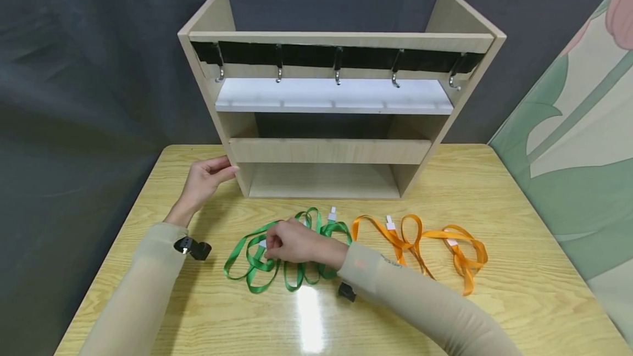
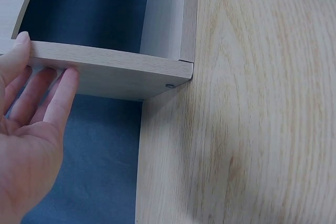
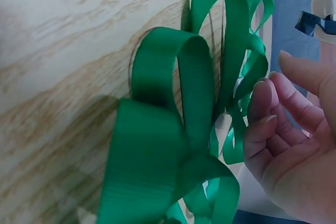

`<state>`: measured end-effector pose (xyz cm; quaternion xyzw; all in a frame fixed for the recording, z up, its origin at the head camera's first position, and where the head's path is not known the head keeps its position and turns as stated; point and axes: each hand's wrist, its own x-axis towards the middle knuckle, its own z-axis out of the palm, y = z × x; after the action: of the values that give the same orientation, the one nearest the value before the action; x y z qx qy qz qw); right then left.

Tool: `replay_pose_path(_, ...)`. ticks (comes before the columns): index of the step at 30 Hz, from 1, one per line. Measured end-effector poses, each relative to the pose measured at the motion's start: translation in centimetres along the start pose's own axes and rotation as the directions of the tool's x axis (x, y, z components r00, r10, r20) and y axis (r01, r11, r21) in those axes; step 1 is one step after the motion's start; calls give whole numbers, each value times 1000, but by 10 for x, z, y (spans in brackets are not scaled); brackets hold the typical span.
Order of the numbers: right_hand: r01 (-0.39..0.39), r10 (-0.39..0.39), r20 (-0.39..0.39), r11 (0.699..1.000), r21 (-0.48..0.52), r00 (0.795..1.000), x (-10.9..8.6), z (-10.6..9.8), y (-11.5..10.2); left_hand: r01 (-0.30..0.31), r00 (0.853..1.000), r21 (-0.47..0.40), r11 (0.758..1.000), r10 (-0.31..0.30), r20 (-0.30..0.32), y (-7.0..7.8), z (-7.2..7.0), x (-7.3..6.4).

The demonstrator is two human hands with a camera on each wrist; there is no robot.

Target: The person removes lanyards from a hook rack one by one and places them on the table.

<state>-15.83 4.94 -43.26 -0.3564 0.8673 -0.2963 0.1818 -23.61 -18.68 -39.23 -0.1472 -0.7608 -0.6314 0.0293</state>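
Observation:
My left hand (image 1: 205,180) holds the left side panel of a light wooden rack (image 1: 328,151) low down. In the left wrist view its thumb lies on the panel's front edge and its fingers (image 2: 63,95) touch the outer face. Over a bunch of green lanyards (image 3: 152,150) hovers my right hand (image 1: 299,243), fingers loosely bent and nothing visible between them. The lanyards lie looped on the table, with white clips (image 1: 332,213) among them. Part of the bunch is hidden under the right hand in the head view.
Several metal hooks (image 1: 338,65) hang from a black strip across the rack's upper rail. Orange lanyards (image 1: 430,234) lie to the right on the wooden table (image 1: 494,196). Behind stands a dark cloth backdrop (image 1: 99,70), and a floral-patterned panel (image 1: 583,142) is at the right.

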Motion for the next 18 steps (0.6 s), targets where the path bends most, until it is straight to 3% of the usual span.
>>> replay_pose_path(7,13,-12,-34,999,51,999,-10,-11,1,-5,1000,-20,1000,5,-1,-4,-1,2)
replay_pose_path(13,41,-34,-118,997,57,992,-33,-31,15,1,1000,-22,1000,-1,-12,-18,-4,6)
replay_pose_path(18,2,8,-179,999,55,984,-64,-57,33,-18,1000,12,1000,18,-15,-6,-1,2)
